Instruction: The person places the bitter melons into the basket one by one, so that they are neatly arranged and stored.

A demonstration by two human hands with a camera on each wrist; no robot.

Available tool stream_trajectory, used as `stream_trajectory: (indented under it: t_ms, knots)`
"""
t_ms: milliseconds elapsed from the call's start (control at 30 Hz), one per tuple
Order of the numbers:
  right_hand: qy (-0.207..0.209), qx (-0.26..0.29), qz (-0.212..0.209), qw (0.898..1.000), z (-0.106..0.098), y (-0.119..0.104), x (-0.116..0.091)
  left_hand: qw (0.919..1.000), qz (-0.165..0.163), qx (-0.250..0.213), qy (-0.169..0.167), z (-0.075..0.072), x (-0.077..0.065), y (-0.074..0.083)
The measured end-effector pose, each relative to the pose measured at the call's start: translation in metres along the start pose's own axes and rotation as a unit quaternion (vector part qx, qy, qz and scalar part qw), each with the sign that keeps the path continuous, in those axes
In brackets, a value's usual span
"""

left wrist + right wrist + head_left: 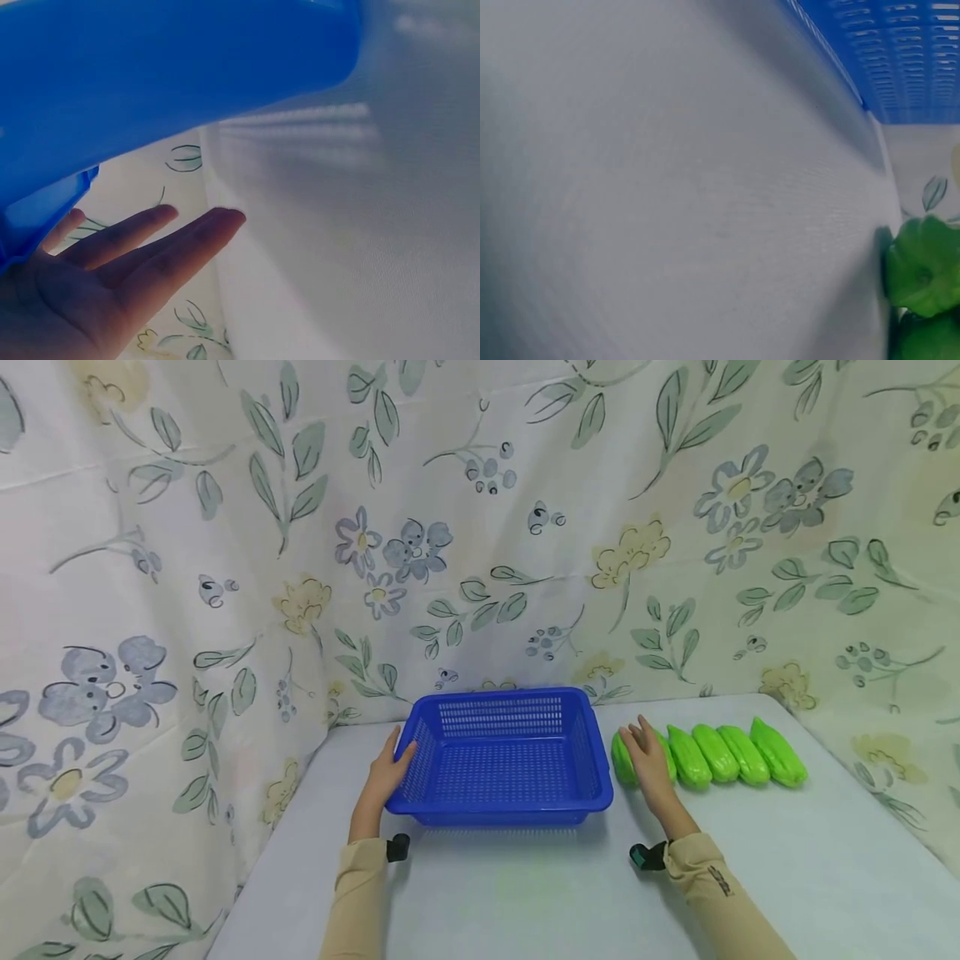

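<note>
A blue plastic basket (pixel 501 814) with slotted walls and nothing inside stands on the white table. At its left side is my left hand (pixel 388 770), the thumb by the rim. In the left wrist view, the left hand (pixel 97 292) has its fingers straight beside the basket's wall (pixel 165 75); its thumb is hidden. My right hand (pixel 651 764) is right of the basket, over the leftmost of several shiny green ridged vegetables (pixel 716 753), its fingers loosely extended. The right wrist view shows a vegetable's ridged end (pixel 924 270) and the basket's slotted wall (pixel 907 64), but no hand.
The green vegetables lie side by side in a row on the right of the white table (pixel 510 902). A floral cloth (pixel 480 543) hangs behind the table and along its left and right sides. Each wrist carries a dark strap-on device (pixel 398 847).
</note>
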State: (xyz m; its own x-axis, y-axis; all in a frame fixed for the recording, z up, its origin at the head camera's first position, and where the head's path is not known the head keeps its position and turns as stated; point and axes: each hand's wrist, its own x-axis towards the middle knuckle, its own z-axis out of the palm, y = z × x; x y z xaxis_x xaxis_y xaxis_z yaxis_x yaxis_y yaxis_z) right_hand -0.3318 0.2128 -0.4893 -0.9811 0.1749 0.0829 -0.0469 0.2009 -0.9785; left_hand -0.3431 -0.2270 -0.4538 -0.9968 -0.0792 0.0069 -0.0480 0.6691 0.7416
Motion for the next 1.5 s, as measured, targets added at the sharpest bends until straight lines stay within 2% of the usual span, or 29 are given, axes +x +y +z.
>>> stream_trajectory:
  t_ms: [233,800,1200,1500]
  knots:
    - [0.008,0.003,-0.003,1.000,0.000,0.009,-0.003,0.9999,0.006,-0.001,-0.010,0.004,-0.004,0.002]
    - [0.008,-0.054,-0.029,0.998,0.004,0.016,0.001,0.9998,-0.003,-0.009,-0.016,0.004,-0.006,-0.001]
    - [-0.019,-0.090,0.002,0.996,0.009,0.015,0.006,0.9992,-0.009,-0.029,-0.025,0.001,-0.003,-0.004]
    - [-0.026,-0.118,0.003,0.993,0.009,0.014,0.010,0.9988,-0.001,-0.037,-0.031,-0.001,0.002,-0.001]
